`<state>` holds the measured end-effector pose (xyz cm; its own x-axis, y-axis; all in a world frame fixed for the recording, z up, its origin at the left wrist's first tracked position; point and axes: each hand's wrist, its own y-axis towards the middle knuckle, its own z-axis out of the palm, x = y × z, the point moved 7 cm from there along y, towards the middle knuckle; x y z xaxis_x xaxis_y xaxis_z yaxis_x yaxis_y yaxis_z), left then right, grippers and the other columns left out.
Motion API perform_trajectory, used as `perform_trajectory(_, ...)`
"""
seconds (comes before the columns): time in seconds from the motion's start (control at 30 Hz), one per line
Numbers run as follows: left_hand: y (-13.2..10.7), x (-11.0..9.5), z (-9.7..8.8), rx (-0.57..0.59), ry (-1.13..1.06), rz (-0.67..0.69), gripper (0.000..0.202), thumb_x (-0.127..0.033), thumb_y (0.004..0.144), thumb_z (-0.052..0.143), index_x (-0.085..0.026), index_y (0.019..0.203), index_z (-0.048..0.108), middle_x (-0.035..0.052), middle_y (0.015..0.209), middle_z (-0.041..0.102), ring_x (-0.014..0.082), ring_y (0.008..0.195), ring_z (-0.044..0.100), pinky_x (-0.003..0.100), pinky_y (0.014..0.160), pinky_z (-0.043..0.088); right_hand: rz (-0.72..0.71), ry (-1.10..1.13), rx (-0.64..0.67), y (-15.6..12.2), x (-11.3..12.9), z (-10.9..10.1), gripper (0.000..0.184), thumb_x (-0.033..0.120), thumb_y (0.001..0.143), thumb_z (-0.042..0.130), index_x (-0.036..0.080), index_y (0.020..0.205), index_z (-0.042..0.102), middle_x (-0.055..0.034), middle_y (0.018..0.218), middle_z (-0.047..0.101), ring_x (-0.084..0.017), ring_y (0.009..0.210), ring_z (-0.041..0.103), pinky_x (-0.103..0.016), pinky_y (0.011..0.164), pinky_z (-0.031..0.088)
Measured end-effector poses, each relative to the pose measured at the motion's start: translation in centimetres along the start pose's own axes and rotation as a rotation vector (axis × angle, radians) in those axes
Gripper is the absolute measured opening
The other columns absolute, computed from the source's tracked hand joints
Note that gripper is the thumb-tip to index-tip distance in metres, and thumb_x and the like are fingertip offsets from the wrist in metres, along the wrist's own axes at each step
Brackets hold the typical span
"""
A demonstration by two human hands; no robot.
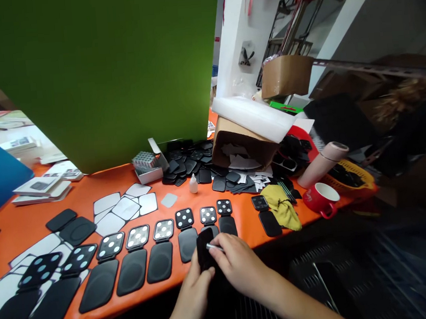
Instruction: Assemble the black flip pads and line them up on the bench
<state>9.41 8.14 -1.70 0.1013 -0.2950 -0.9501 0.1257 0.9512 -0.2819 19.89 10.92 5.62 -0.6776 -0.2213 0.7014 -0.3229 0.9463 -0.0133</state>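
My left hand (196, 284) is closed around a black flat piece (203, 241) at the table's front edge, thumb on its lower part. In my right hand (239, 263) a small silvery cylinder (214, 247) is pinched, its end at the face of the black piece. I cannot tell whether it touches. Just beyond my hands, a row of opened black hinged cases (161, 262) lies along the front of the table. Their upper halves carry several pale round dots. A small white dropper bottle (193, 184) stands behind the row.
On the orange table (234, 197) are white sheets (126, 209), a pile of black pieces (187, 164), an open cardboard box (241, 145), a yellow cloth (281, 207), a red mug (321, 199) and a leaning pink flask (322, 163). A green panel (111, 79) stands behind.
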Motion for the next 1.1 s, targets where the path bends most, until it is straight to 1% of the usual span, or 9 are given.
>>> perform_trajectory(0.07,-0.4,0.0,0.0,0.002,0.141,0.065,0.049,-0.024,0.079,0.044,-0.019,0.128,0.040,0.0074,0.132,0.043,0.0247,0.128,0.025,0.043,0.104,0.022,-0.008,-0.136,-0.033,-0.1,0.3,0.1,0.018,0.030,0.087,0.038,0.021,0.082,0.053,-0.0034,0.083,0.060,-0.018,0.078,0.053,-0.028,0.068,0.036)
perform_trajectory(0.13,-0.7,0.0,0.1,0.004,0.233,0.114,0.047,-0.027,0.083,0.040,-0.020,0.129,0.038,0.0074,0.135,0.039,0.0244,0.129,0.022,0.044,0.104,0.020,-0.018,-0.256,-0.044,-0.3,0.4,0.2,0.020,0.030,0.088,0.036,0.021,0.081,0.052,-0.0036,0.080,0.059,-0.018,0.075,0.053,-0.028,0.064,0.034)
perform_trajectory(0.23,-1.0,0.1,0.2,0.012,0.320,0.165,0.047,-0.028,0.085,0.036,-0.021,0.132,0.033,0.0083,0.136,0.037,0.0232,0.128,0.025,0.045,0.105,0.019,-0.069,-0.321,-0.003,-0.6,0.8,0.5,0.025,0.030,0.090,0.031,0.021,0.082,0.052,-0.0034,0.079,0.059,-0.017,0.074,0.053,-0.028,0.062,0.033)
perform_trajectory(0.33,-1.2,-0.2,0.4,0.023,0.365,0.199,0.047,-0.029,0.087,0.033,-0.020,0.133,0.031,0.0100,0.134,0.039,0.0222,0.127,0.026,0.044,0.104,0.021,-0.128,-0.291,0.048,-0.8,1.2,0.8,0.025,0.039,0.087,0.035,0.021,0.085,0.052,-0.0028,0.082,0.058,-0.017,0.074,0.053,-0.027,0.062,0.033)
perform_trajectory(0.5,-1.2,-0.8,0.4,0.032,0.419,0.237,0.046,-0.028,0.087,0.036,-0.020,0.132,0.033,0.0124,0.129,0.044,0.0243,0.119,0.039,0.042,0.099,0.031,-0.147,-0.326,0.024,-0.6,1.8,0.8,0.034,0.050,0.083,0.037,0.020,0.078,0.052,-0.0030,0.076,0.058,-0.017,0.068,0.052,-0.027,0.057,0.030)
perform_trajectory(0.67,-1.0,-0.5,0.1,0.028,0.422,0.190,0.039,-0.026,0.086,0.037,-0.018,0.123,0.044,0.0106,0.111,0.058,0.0251,0.113,0.045,0.040,0.095,0.034,-0.205,-0.266,-0.011,0.0,1.8,1.4,0.032,0.050,0.081,0.044,0.020,0.074,0.053,-0.0017,0.072,0.059,-0.014,0.064,0.051,-0.025,0.055,0.028)
perform_trajectory(0.83,-1.0,-0.3,0.5,0.051,0.179,0.084,0.031,-0.023,0.079,0.043,-0.015,0.106,0.058,0.0081,0.095,0.064,0.0251,0.103,0.051,0.035,0.090,0.038,-0.248,-0.145,-0.054,0.0,1.1,2.9,0.029,0.036,0.082,0.046,0.018,0.060,0.051,0.0005,0.061,0.056,-0.011,0.057,0.049,-0.024,0.053,0.029)
perform_trajectory(1.0,-0.8,0.4,-0.4,-0.084,-0.061,-0.186,0.041,-0.013,0.062,0.046,-0.013,0.102,0.058,0.0030,0.082,0.064,0.0226,0.084,0.057,0.031,0.074,0.044,-0.154,0.112,0.047,0.2,0.4,2.7,0.026,0.029,0.090,0.033,0.018,0.081,0.055,-0.0007,0.077,0.059,-0.011,0.071,0.053,-0.020,0.061,0.037)
perform_trajectory(1.1,-0.8,0.6,-0.8,-0.116,-0.071,-0.258,0.052,-0.011,0.058,0.045,-0.013,0.109,0.054,0.0012,0.078,0.064,0.0202,0.075,0.057,0.028,0.066,0.044,-0.161,0.051,0.085,-0.1,0.8,2.3,0.021,0.026,0.090,0.034,0.020,0.093,0.054,-0.0020,0.087,0.058,-0.012,0.079,0.053,-0.022,0.068,0.039)
